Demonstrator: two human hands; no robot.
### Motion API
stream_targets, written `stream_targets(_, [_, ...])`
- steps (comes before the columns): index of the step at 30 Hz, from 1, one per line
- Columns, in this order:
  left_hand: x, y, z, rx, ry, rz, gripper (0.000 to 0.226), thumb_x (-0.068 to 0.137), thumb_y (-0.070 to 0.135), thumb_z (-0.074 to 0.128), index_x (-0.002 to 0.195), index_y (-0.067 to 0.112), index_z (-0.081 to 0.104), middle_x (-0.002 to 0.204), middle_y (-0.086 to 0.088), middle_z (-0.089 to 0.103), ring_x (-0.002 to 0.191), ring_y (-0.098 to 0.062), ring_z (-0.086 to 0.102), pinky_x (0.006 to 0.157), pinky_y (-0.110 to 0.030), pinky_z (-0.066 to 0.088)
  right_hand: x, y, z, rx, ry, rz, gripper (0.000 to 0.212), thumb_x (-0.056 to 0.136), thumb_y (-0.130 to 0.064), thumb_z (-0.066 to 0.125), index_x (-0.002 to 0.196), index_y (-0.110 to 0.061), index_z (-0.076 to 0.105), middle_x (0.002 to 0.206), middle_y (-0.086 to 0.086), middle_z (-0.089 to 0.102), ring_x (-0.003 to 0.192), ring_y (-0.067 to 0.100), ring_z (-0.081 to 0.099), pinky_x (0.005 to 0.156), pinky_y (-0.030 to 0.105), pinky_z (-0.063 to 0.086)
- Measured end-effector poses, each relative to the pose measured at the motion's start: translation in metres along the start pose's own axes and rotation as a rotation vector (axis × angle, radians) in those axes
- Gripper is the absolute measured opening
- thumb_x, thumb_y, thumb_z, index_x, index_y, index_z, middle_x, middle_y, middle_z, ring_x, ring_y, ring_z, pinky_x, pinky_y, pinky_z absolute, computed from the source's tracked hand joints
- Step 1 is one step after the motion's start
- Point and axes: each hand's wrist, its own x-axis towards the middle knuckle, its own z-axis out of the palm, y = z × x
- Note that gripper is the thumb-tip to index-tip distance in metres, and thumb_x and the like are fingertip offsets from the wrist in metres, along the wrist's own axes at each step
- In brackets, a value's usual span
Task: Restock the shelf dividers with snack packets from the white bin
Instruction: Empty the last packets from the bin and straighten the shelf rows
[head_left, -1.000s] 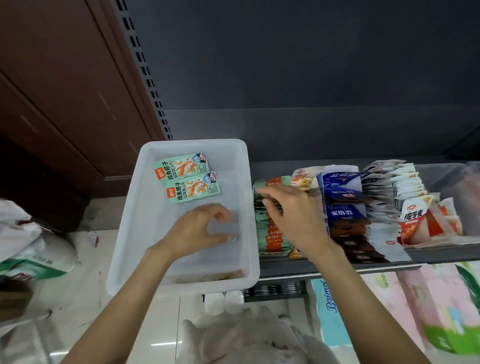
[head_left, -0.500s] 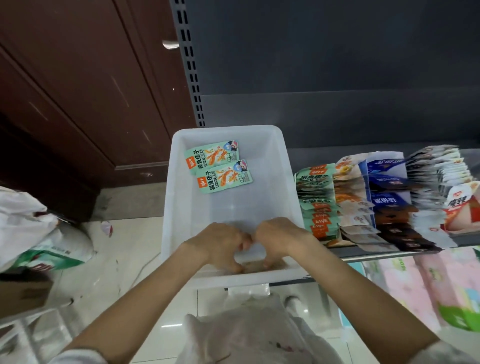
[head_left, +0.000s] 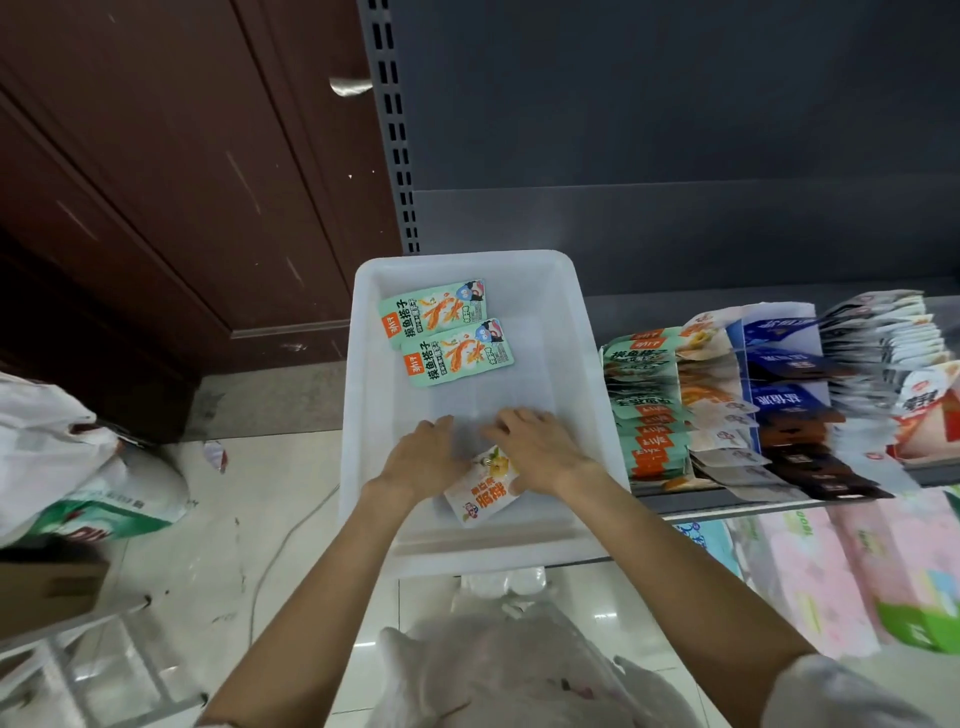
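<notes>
Hands meet low in the white bin (head_left: 363, 395), so the step in hand looks like picking out a packet for the shelf. The left hand (head_left: 423, 457) and the right hand (head_left: 540, 452) lie palm-down on either side of a white-and-orange packet (head_left: 480, 493) near the bin's front wall. Both touch it, fingers reaching forward over the bin floor, but the backs of the hands hide the fingertips, so whether either one has actually pinched the packet cannot be told.

The next move probably calls for one hand to close on that packet, lift it clear of the bin wall and carry it right to the shelf dividers (head_left: 743, 364), where rows of matching packs stand on edge. It seems to belong with the pale orange-printed row (head_left: 711, 395), just right of the green row (head_left: 644, 395).

The packet is a small flat pouch, tilted, with orange lettering and a yellow picture at its upper end. Two green packets (head_left: 447, 332) lie flat, one overlapping the other, at the far end of the bin, apart from the hands.
</notes>
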Motion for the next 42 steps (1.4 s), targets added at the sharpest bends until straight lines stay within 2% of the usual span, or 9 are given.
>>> stream_targets(4, [-0.008, 0.001, 0.010, -0.358, 0.274, -0.013, 0.086, 0.084, 0.035, 0.065, 0.149, 0.017, 0.012, 0.151, -0.010, 0.019, 0.137, -0.030, 0.026, 0.108, -0.040, 0.028, 0.001, 0.000, -0.004, 0.149, 0.222, 0.156, 0.038, 0.090, -0.029, 0.057, 0.123, -0.016, 0.044, 0.121, 0.005, 0.060, 0.110, 0.026, 0.057, 0.089, 0.035, 0.037])
stream_targets(7, [-0.024, 0.011, 0.003, -0.909, 0.323, -0.013, 0.090, 0.075, 0.036, 0.075, 0.146, 0.022, 0.022, 0.142, 0.001, 0.033, 0.124, -0.016, 0.041, 0.102, -0.035, 0.038, -0.023, 0.000, -0.019, 1.004, 0.468, 0.291, 0.021, 0.096, -0.019, 0.050, 0.115, -0.010, 0.049, 0.108, 0.009, 0.064, 0.096, 0.029, 0.062, 0.072, 0.030, 0.048])
stream_targets(10, [-0.040, 0.031, -0.007, -1.117, 0.091, 0.114, 0.055, 0.079, 0.030, 0.073, 0.129, 0.021, 0.051, 0.121, -0.003, 0.062, 0.108, -0.017, 0.060, 0.091, -0.028, 0.050, -0.061, -0.004, -0.038, 1.880, 0.519, 0.265, 0.015, 0.095, -0.014, 0.054, 0.108, -0.018, 0.058, 0.105, 0.001, 0.069, 0.093, 0.020, 0.067, 0.076, 0.029, 0.054])
stream_targets(12, [-0.049, 0.050, -0.013, -1.112, 0.061, 0.258, 0.025, 0.085, 0.015, 0.064, 0.111, 0.018, 0.062, 0.104, -0.001, 0.070, 0.101, -0.018, 0.065, 0.087, -0.026, 0.053, -0.081, -0.001, -0.042, 1.965, 0.600, 0.231, 0.018, 0.093, -0.013, 0.055, 0.107, -0.022, 0.061, 0.106, 0.000, 0.070, 0.096, 0.018, 0.067, 0.081, 0.034, 0.054])
stream_targets(21, [-0.044, 0.129, -0.024, -0.506, 0.439, 0.618, 0.022, 0.082, 0.006, 0.067, 0.097, 0.021, 0.071, 0.087, 0.007, 0.071, 0.074, -0.001, 0.063, 0.070, -0.017, 0.051, -0.159, 0.065, -0.044, 1.277, 1.195, 0.336, 0.090, 0.076, -0.001, 0.075, 0.137, -0.041, 0.022, 0.112, -0.015, 0.052, 0.104, 0.005, 0.059, 0.082, 0.018, 0.050])
stream_targets(25, [-0.031, 0.156, -0.031, -0.073, 0.550, 0.886, 0.023, 0.085, 0.016, 0.066, 0.105, 0.027, 0.071, 0.102, 0.008, 0.071, 0.084, -0.011, 0.066, 0.074, -0.032, 0.055, -0.195, 0.110, -0.040, 0.664, 0.941, 0.415, 0.067, 0.080, -0.021, 0.074, 0.136, -0.037, 0.041, 0.100, -0.014, 0.063, 0.086, 0.007, 0.060, 0.071, 0.019, 0.047])
stream_targets(29, [-0.014, 0.183, -0.026, -0.150, 0.686, 0.998, 0.033, 0.088, 0.017, 0.060, 0.120, 0.025, 0.062, 0.116, 0.005, 0.063, 0.102, -0.014, 0.058, 0.084, -0.033, 0.050, -0.202, 0.122, -0.034, 0.516, 1.156, 0.485, 0.018, 0.089, -0.022, 0.065, 0.102, -0.011, 0.070, 0.085, 0.002, 0.072, 0.070, 0.017, 0.065, 0.060, 0.030, 0.050])
stream_targets(38, [0.028, 0.211, 0.001, 0.176, 0.507, 0.816, 0.047, 0.088, 0.040, 0.058, 0.132, 0.027, 0.051, 0.130, 0.008, 0.056, 0.117, -0.014, 0.038, 0.092, -0.030, 0.027, -0.196, 0.158, -0.050, 0.380, 1.358, 0.595, 0.018, 0.092, -0.004, 0.056, 0.106, -0.007, 0.068, 0.097, 0.004, 0.071, 0.083, 0.012, 0.063, 0.078, 0.010, 0.040])
stream_targets(42, [0.033, 0.211, 0.004, 0.228, 0.572, 0.873, 0.030, 0.087, 0.032, 0.062, 0.117, 0.028, 0.066, 0.118, 0.008, 0.065, 0.104, -0.015, 0.043, 0.080, -0.029, 0.026, -0.172, 0.174, -0.054, 0.191, 1.191, 0.449, 0.028, 0.082, 0.009, 0.058, 0.100, -0.009, 0.070, 0.091, 0.009, 0.072, 0.079, 0.025, 0.069, 0.071, 0.032, 0.056])
